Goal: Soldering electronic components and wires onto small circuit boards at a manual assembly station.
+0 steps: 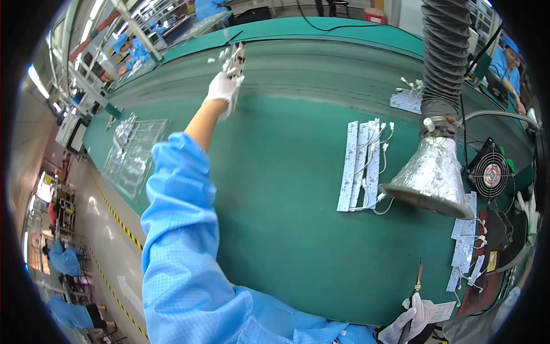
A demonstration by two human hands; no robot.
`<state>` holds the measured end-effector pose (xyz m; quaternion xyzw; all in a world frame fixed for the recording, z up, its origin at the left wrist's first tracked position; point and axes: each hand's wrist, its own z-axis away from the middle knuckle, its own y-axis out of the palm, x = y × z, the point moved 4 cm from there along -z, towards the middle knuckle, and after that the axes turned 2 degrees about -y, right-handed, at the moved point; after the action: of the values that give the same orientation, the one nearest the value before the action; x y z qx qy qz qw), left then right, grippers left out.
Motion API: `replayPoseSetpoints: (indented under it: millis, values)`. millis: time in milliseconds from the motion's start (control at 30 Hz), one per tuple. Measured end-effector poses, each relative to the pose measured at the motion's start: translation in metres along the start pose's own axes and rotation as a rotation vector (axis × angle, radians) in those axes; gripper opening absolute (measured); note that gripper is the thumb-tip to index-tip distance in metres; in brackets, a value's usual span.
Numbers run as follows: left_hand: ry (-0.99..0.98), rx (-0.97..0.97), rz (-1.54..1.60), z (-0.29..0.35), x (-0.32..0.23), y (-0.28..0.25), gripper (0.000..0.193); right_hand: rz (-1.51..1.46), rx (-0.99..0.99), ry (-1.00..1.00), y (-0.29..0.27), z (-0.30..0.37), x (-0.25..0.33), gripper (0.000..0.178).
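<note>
See clear tray point(130, 169) at left on green bench point(281, 183). Holding blurred bundle point(236, 59) with white plugs point(212, 60) in gloved left hand point(223, 89), clamped between fingers, over far dark belt point(321, 69). Note wired circuit strips point(360, 166) side by side at centre right. Gripping soldering iron point(418, 284) tip-up in gloved right hand point(415, 314) near lower edge, well apart from strips. See foil-covered funnel point(431, 172) above, then overlapping strip pile point(463, 252) at far right, near round-grilled fan point(491, 174).
</note>
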<state>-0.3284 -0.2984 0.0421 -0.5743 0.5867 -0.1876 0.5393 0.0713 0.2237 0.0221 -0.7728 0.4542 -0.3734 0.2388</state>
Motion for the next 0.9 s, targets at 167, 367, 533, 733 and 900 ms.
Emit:
replayPoseSetpoints:
  millis: [167,367,533,733,900]
  values:
    - [0.135,-0.016,-0.239,-0.053,-0.072,0.074,0.028,-0.020,0.007,0.084,0.007,0.001,0.002,0.031]
    - [0.193,0.201,-0.333,-0.061,-0.073,0.136,0.063,0.006,0.046,0.091,0.008,-0.004,0.000,0.031]
    - [0.364,0.131,-0.043,-0.036,-0.071,0.066,0.072,-0.001,0.053,0.071,0.005,-0.002,-0.002,0.032]
    - [-0.108,0.462,1.036,0.094,-0.085,-0.011,0.053,-0.060,0.055,0.035,-0.001,-0.005,0.001,0.037]
    - [0.034,0.676,1.409,0.193,-0.133,-0.046,0.039,-0.052,-0.043,0.097,0.007,0.021,-0.006,0.034]
